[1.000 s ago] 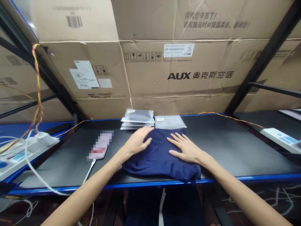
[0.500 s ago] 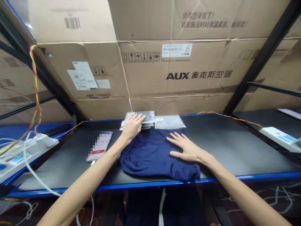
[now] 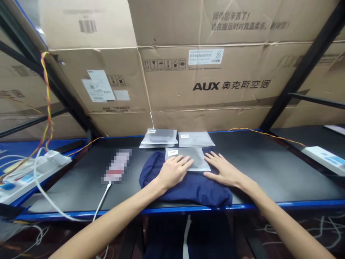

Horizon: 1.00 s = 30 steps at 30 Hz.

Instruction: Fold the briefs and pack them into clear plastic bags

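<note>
so the frosted pouch is lying on the navy cloth, which sits on the black surface. left hand rests over the pouch, can't tell if its grip is closed. right hand has its grip spread apart, on the cloth just beside the pouch.

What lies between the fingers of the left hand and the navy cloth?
A translucent pouch with a white label; the head view shows it over the navy cloth, beneath the fingers of the left hand.
</note>
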{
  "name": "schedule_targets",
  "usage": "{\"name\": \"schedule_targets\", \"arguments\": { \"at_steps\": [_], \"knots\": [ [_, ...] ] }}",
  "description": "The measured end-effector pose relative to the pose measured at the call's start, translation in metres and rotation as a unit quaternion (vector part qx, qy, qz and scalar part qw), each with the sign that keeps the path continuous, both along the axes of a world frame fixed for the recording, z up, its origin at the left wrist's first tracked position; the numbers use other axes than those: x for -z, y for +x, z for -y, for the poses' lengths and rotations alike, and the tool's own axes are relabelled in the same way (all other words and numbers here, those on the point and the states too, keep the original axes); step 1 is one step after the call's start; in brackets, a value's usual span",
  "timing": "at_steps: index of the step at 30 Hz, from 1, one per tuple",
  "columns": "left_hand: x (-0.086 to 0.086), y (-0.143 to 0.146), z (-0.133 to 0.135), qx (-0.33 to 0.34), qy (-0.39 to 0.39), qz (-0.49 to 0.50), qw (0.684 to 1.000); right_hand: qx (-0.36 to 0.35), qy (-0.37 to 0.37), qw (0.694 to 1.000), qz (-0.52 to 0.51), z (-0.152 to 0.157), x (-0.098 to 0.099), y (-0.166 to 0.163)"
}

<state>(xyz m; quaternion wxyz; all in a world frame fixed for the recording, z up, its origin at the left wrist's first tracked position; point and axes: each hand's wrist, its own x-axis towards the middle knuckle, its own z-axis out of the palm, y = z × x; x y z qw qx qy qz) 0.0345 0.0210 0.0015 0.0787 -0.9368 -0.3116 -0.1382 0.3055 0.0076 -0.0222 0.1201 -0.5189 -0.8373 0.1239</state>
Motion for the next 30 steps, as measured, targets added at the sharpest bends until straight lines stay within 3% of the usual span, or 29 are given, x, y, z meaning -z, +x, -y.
{"name": "schedule_targets", "arguments": {
  "at_steps": [4, 10, 14, 20, 24, 27, 30],
  "knots": [
    [-0.008, -0.012, 0.000, 0.029, -0.044, 0.038, 0.998, 0.003, -0.005, 1.000, -0.003, -0.001, 0.001, 0.001],
    [-0.021, -0.063, -0.004, 0.075, -0.113, 0.077, 0.988, 0.005, -0.017, 1.000, -0.016, 0.001, -0.004, 0.002],
    [-0.012, -0.088, -0.011, 0.057, -0.099, 0.069, 0.991, 0.005, -0.016, 1.000, -0.004, 0.001, -0.006, 0.004],
    [0.011, -0.099, -0.023, 0.020, -0.082, 0.119, 0.989, 0.002, -0.008, 1.000, -0.010, -0.002, 0.001, 0.009],
    [0.017, -0.102, -0.025, 0.045, -0.051, 0.144, 0.987, 0.005, -0.001, 1.000, -0.021, -0.001, 0.002, 0.011],
    [0.017, -0.101, -0.025, 0.039, -0.043, 0.163, 0.985, -0.002, 0.045, 0.999, -0.016, 0.006, -0.007, 0.003],
    [0.017, -0.098, -0.024, 0.027, -0.068, 0.175, 0.982, -0.058, 0.131, 0.989, -0.035, 0.015, -0.024, -0.022]
  ]
}}
